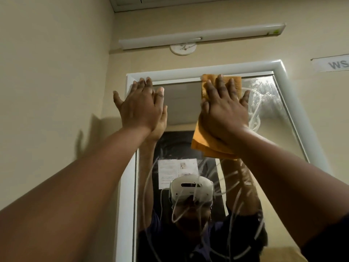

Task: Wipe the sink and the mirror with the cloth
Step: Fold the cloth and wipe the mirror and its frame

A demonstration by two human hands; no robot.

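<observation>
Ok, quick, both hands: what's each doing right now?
Left hand: open, fingers flat on the mirror's top-left corner.
Right hand: open, pressing the orange cloth on the glass.

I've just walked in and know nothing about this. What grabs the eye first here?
Two raised arms fill the view. The right hand presses an orange cloth flat against the top of a white-framed mirror, while the left hand rests open near the frame's upper left corner. Soapy streaks smear the glass to the right of the cloth and lower down.

The wall sign (332, 64) is cut off at the right edge; the right hand (224, 108) hides much of the cloth (207, 148).
</observation>
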